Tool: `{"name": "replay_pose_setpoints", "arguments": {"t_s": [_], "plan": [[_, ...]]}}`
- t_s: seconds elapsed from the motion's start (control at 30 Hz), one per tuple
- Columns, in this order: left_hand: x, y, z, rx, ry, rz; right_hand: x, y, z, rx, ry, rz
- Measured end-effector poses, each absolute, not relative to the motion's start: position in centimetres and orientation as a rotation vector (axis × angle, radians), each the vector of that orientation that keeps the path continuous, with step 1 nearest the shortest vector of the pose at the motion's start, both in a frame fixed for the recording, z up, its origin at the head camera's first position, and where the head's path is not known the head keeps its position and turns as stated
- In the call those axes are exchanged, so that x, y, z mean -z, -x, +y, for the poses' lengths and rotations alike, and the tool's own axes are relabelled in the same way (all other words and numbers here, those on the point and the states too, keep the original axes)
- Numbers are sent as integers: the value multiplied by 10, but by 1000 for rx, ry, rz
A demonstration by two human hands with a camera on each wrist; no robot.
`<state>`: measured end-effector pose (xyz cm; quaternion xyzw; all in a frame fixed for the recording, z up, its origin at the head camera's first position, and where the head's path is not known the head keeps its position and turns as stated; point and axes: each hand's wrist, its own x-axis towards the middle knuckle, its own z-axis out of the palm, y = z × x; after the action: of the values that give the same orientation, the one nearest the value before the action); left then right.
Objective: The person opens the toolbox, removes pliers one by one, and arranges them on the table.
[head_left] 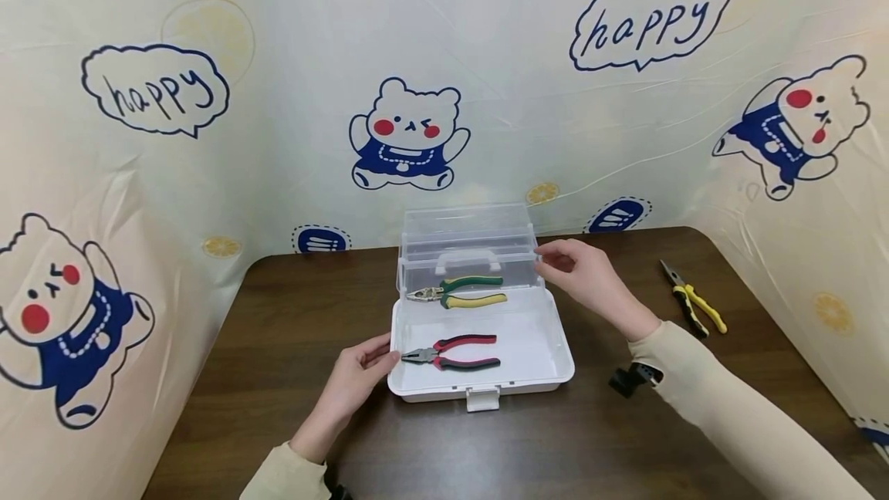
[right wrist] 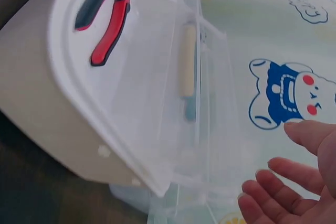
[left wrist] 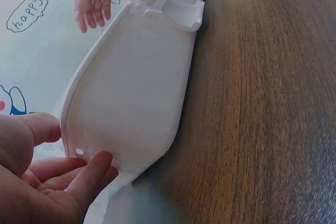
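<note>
On a wood-grain table (head_left: 292, 315), left hand (head_left: 357, 378) pinching white toolbox (left wrist: 131, 72), right hand (head_left: 583, 275) relaxed beside clear lid (head_left: 465, 219), red-black pliers (head_left: 439, 357) inside, hidden from left wrist view.

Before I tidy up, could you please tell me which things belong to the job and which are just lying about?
Probably the job:
white plastic toolbox, clear lid
red-black metal pliers
green-yellow metal pliers

Seemingly lying about:
yellow-black pointed metal pliers

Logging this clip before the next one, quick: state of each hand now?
Left hand: closed, holding the white box by its left edge.
Right hand: open, holding nothing, beside the clear lid.
</note>
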<state>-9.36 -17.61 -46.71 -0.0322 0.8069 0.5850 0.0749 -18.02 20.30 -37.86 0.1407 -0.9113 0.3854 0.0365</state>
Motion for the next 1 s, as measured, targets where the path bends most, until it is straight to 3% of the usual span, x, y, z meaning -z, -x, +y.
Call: {"name": "replay_pose_setpoints", "arguments": {"t_s": [0.73,1.0], "plan": [[468,94,-175,-1757,98,2430,393,202,145,-1220,-1100,-2890],[467,92,-174,-1766,108,2430,398,210,136,-1029,-1166,-2961]]}}
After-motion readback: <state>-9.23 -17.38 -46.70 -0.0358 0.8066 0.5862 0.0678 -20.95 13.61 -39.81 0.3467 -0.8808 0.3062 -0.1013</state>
